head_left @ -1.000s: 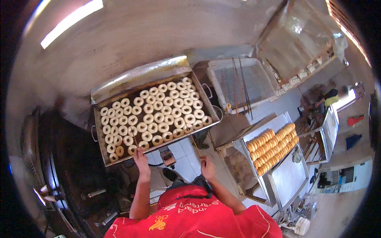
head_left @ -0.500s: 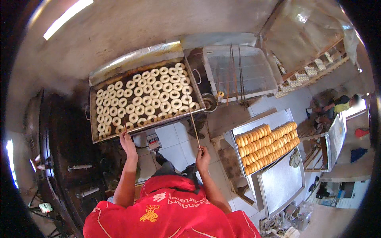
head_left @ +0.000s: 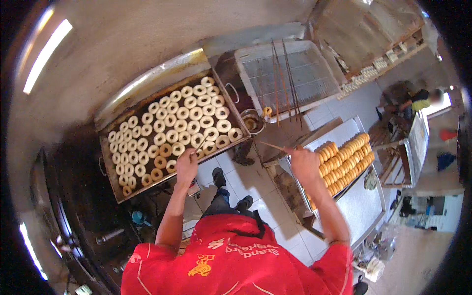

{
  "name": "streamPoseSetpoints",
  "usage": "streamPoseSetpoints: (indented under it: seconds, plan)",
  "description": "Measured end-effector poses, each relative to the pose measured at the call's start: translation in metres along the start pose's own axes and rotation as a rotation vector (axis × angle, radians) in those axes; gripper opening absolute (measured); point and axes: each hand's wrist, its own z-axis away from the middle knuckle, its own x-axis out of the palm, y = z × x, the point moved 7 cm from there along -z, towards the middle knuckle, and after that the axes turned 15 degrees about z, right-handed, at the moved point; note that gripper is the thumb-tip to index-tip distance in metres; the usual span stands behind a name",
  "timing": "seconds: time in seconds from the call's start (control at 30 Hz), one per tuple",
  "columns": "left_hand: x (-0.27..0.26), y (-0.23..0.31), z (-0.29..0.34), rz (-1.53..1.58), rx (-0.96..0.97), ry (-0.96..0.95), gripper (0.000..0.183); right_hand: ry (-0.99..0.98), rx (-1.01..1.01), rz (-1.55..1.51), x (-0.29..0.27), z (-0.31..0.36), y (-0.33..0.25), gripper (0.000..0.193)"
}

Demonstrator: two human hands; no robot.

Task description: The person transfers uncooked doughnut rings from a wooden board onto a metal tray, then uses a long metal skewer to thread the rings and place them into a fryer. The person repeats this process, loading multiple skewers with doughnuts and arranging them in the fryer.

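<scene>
Pale ring doughnuts [head_left: 182, 112] float in rows in dark oil in a wide metal frying pan [head_left: 105, 147]. Along the near side several rings show golden tops, such as a browned doughnut [head_left: 160, 162]. My left hand [head_left: 187, 167] is closed round a thin stick [head_left: 202, 143], whose tip reaches over the doughnuts at the pan's near edge. Right of the pan, my right hand [head_left: 305, 164] grips another thin wooden stick [head_left: 272, 146] that points left, its tip in the air away from the pan. Behind that hand, golden doughnuts [head_left: 346, 160] stand in packed rows on a metal tray.
A wire-mesh draining rack [head_left: 290, 73] with long thin rods [head_left: 282, 86] lies beyond the pan. Between them is a small pot [head_left: 252, 121]. A bare metal tray [head_left: 361, 209] leans at the right. Another person [head_left: 422, 101] is at the far right.
My right hand has swung right and up with its stick, away from the pan's corner. My left hand has moved right along the near edge. Several near-side rings now show golden tops.
</scene>
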Motion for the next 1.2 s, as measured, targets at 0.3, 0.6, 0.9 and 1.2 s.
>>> streamPoseSetpoints:
  seconds: [0.3,0.6,0.9,1.2]
  plan:
    - [0.131,0.031,-0.11,-0.123,0.223,-0.356,0.025,-0.325,-0.394,0.412,-0.043,-0.152,-0.112,0.012]
    - [0.163,-0.045,-0.164,-0.213,0.085,-0.618,0.038,-0.315,-0.082,0.1,-0.029,-0.095,-0.036,0.037]
    - [0.101,-0.002,-0.145,-0.147,0.111,-0.514,0.026,-0.193,0.054,0.003,0.007,-0.06,-0.04,0.045]
    - [0.097,-0.055,-0.159,-0.117,-0.006,-0.315,0.032,-0.256,0.026,-0.133,0.057,-0.08,-0.075,0.048]
